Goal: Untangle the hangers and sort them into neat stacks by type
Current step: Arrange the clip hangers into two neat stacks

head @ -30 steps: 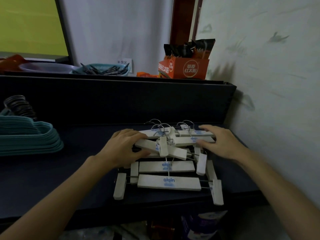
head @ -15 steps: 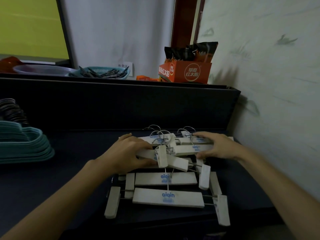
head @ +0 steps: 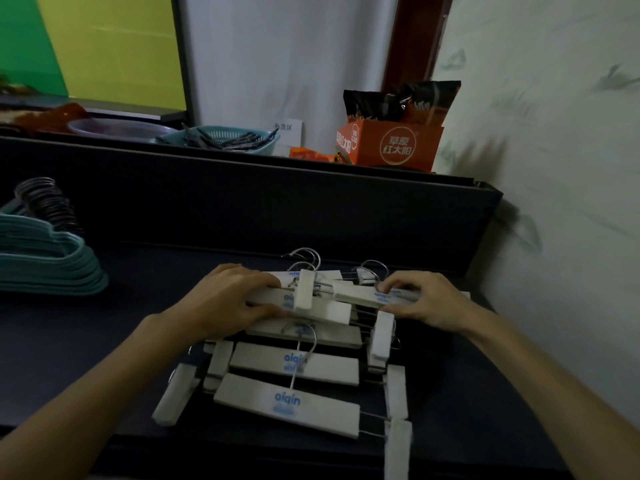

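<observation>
Pale wooden clip hangers point(head: 291, 375), printed with a blue logo, lie heaped on the dark tabletop point(head: 104, 341), bars running left to right across the person's front and metal hooks pointing away toward the dark back panel point(head: 242, 202). Upper bar point(head: 322, 308): tilted, crossed by a loose clip; left hand point(head: 221, 303) grips its left end, thumb along the near edge. Second raised bar point(head: 377, 296): just right of the first, pinched by the right hand point(head: 429, 301) between fingers and thumb. Each hand is nearest its own bar, so drawing them apart sideways looks the likely next move; hooks may snag. Teal hanger stack point(head: 52, 268): well left of the heap, already tidy.
</observation>
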`<state>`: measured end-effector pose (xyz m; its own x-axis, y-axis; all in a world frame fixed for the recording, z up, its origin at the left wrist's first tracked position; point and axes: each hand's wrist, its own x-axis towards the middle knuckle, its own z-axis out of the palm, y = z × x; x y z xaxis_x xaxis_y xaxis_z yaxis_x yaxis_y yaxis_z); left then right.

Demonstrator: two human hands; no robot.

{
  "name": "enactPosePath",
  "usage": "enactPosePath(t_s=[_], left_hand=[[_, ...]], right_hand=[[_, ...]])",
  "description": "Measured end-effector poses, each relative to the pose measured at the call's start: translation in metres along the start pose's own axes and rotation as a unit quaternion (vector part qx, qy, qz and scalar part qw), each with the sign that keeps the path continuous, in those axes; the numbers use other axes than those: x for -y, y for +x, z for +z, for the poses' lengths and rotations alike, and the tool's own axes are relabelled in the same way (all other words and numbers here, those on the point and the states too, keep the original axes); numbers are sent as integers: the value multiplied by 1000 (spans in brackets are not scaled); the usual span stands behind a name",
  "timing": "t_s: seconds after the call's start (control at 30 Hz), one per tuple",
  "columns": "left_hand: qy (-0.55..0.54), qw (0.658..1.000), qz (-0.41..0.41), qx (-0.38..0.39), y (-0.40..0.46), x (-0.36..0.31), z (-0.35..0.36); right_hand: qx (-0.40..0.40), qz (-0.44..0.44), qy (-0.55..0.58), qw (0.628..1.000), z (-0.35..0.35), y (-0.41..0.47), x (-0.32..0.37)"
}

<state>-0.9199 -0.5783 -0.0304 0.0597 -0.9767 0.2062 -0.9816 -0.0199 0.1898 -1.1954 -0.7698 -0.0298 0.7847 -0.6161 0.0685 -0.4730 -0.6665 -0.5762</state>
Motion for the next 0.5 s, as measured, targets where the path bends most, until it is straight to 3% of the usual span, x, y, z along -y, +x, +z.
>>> enactPosePath(t_s=[0.17,0.33,0.5], left_hand=[[43,999,-8,10,0,-2,3],[74,995,36,-55,-1,-7,-4],[90,994,32,-55,-3,-10,-13]], right_hand=[[-6,-27,1,1000,-2,-3,-2],[-31,-41,-13,999,-5,-4,-6],[-68,-55,-7,996,-9,-6,-2]])
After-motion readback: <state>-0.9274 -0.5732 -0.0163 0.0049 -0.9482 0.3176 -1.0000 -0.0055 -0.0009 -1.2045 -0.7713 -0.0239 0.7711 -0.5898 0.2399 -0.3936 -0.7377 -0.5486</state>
